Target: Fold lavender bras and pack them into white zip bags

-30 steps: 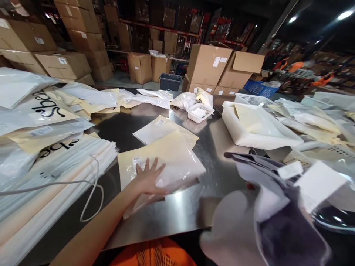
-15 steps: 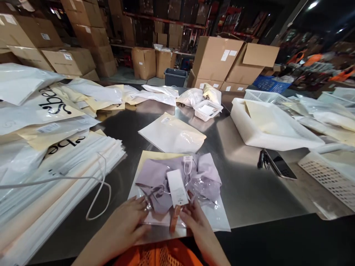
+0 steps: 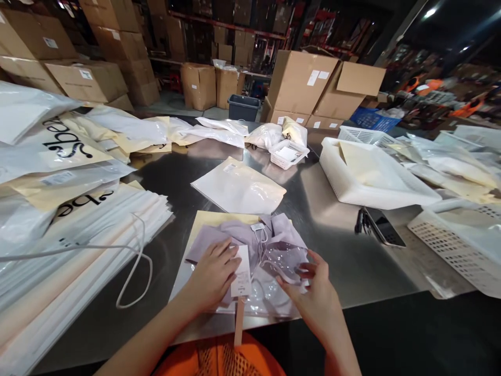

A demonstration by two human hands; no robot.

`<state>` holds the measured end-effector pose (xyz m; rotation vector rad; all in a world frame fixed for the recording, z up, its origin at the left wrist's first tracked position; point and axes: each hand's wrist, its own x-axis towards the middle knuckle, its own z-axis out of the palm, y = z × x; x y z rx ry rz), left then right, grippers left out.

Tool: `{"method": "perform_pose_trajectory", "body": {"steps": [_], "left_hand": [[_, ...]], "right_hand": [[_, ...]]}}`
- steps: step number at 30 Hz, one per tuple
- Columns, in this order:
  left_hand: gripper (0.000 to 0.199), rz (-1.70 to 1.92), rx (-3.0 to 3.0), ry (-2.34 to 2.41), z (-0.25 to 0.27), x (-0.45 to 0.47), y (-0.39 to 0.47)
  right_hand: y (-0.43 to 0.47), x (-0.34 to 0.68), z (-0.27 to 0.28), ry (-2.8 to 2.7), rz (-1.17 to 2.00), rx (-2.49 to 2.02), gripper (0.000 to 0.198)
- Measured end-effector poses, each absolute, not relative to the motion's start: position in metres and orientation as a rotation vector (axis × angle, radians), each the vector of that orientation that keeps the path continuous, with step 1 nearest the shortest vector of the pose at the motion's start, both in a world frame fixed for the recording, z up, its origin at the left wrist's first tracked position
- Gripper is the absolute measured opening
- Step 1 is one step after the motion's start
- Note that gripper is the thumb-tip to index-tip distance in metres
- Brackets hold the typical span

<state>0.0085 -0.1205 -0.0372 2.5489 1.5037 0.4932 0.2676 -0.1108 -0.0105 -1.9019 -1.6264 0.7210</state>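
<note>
A lilac garment with thin straps and a glossy clear plastic part lies spread on a flat white-and-cream bag. My left hand rests on the garment with fingers stretched, their tips beside a white hang tag. From the tag's lower end a narrow tan strip runs toward me. My right hand is at the garment's right edge, thumb and fingers apart and touching the clear plastic and cloth. A small white label sits at the garment's top.
Another flat bag lies just beyond. White packages are piled at left, with a white cord over them. At right are a phone, a white tray and a perforated basket. A small basket stands farther back.
My left hand has moved up onto the garment beside the tag. My right hand has left the tan strip and shifted right to the garment's edge. The strip now hangs straight toward me.
</note>
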Motion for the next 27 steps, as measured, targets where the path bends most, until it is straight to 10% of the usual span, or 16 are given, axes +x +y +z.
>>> {"method": "perform_pose_trajectory", "body": {"steps": [6, 13, 19, 27], "left_hand": [[0.03, 0.531, 2.545, 1.491, -0.04, 0.006, -0.128], [0.028, 0.569, 2.529, 1.58, -0.047, -0.017, -0.14], [0.02, 0.822, 2.213, 1.815, -0.039, -0.026, -0.138], [0.082, 1.127, 1.103, 1.399, -0.027, 0.008, -0.095]], "right_hand": [[-0.096, 0.28, -0.036, -1.215, 1.442, -1.382, 0.093], [-0.086, 0.293, -0.026, -1.306, 0.899, -1.694, 0.048], [-0.089, 0.282, -0.009, -1.087, 0.839, -1.519, 0.049], [-0.096, 0.26, 0.004, -1.117, 0.993, -1.292, 0.048]]}}
